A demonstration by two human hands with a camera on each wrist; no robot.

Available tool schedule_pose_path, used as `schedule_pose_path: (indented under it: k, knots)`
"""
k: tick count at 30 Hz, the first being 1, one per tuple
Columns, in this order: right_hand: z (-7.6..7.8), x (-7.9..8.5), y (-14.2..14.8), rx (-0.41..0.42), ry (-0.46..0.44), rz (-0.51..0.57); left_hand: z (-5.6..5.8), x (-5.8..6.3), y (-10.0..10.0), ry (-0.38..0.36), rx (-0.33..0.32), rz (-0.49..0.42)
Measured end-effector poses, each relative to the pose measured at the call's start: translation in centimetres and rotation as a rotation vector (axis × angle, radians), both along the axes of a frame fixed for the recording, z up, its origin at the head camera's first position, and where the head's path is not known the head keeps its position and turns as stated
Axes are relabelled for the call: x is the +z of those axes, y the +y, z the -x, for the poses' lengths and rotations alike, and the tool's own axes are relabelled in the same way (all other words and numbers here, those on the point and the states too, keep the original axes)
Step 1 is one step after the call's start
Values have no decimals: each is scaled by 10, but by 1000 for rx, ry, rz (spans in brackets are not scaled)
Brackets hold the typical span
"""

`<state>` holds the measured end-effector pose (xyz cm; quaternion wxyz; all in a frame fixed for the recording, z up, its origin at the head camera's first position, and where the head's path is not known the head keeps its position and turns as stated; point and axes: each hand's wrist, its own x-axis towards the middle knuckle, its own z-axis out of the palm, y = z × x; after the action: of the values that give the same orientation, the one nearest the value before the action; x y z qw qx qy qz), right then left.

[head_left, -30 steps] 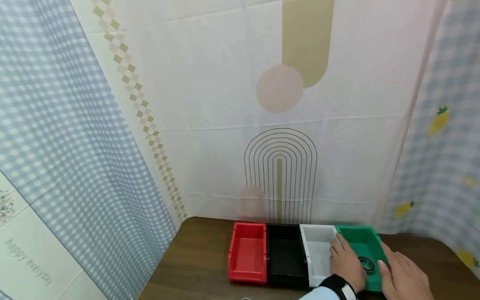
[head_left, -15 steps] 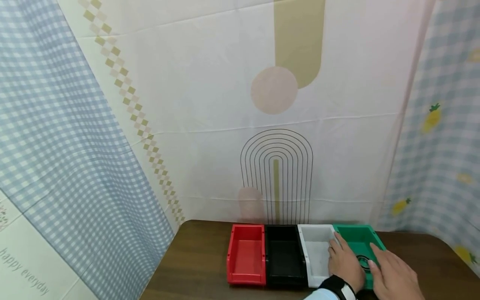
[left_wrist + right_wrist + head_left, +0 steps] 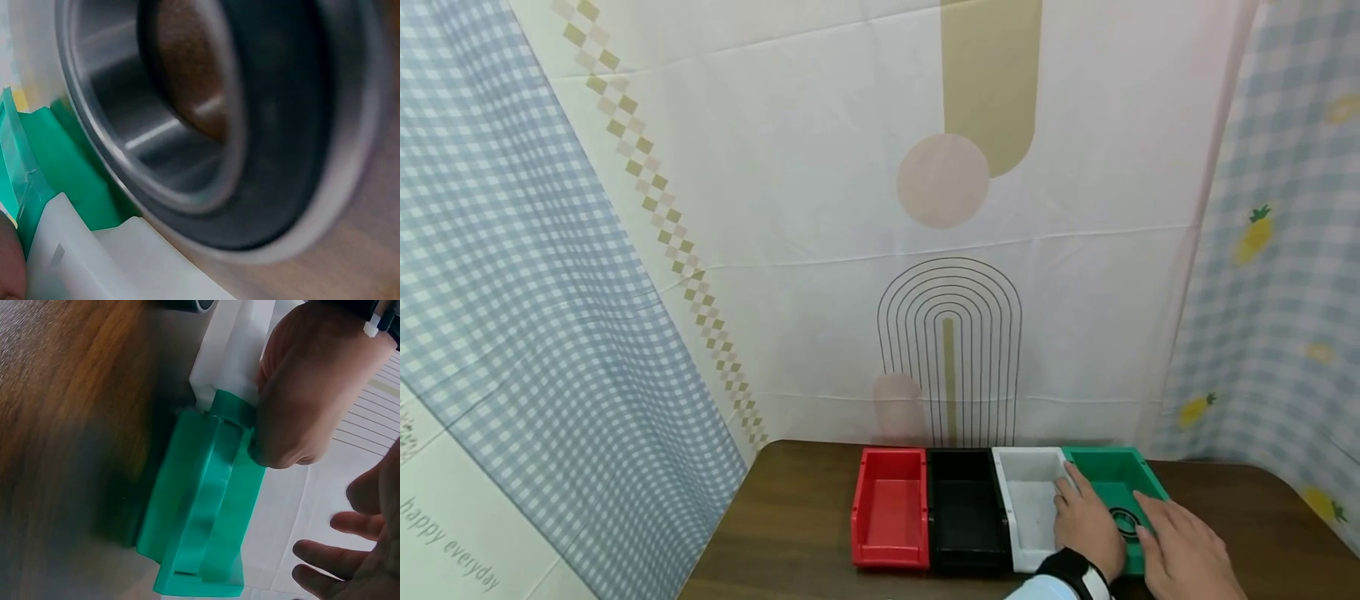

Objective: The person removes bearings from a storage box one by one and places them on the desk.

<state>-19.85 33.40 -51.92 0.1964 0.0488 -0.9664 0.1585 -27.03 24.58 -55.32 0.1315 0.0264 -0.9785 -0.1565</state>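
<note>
My left hand [image 3: 1086,521] rests over the seam between the white bin [image 3: 1033,552] and the green bin [image 3: 1108,454]. Its index finger lies along the joined rims; the thumb is hidden. My right hand [image 3: 1191,550] hovers at the green bin's right wall, its fingers extended. In the right wrist view the right-hand fingers [image 3: 334,559] are spread apart from the bin and hold nothing. A dark ring [image 3: 1125,522] shows between the hands, within the green bin's outline. Close up in the left wrist view is a metal ball bearing [image 3: 269,187] with a black seal.
A red bin [image 3: 891,508] and a black bin [image 3: 967,508] stand to the left, in one row with the others. The brown table [image 3: 775,533] ends at a patterned cloth backdrop [image 3: 820,333]. Checked curtains flank it.
My right hand has shifted slightly left over the green bin's right rim. My left hand stays at the seam. The whole head view has turned a little right.
</note>
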Motion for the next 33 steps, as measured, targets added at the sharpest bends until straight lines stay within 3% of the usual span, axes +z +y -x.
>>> schedule_pose_path:
  k: [5,9,12,18,30,33]
  knots:
    - [6,-6,6,30,-56,-12,2,-4,2,-1,11,26]
    - [8,-12,12,13,-127,-17,1,-2,2,-47,-14,35]
    - [7,-17,15,2,-129,-20,-1,1,2,-72,-29,38]
    - [9,-23,16,21,-118,-8,-2,2,1,-56,-18,51]
    - [30,-26,14,37,-329,-1,1,-1,-4,-68,-61,38]
    - [36,-25,11,21,-340,22,1,-2,-5,-36,-55,33]
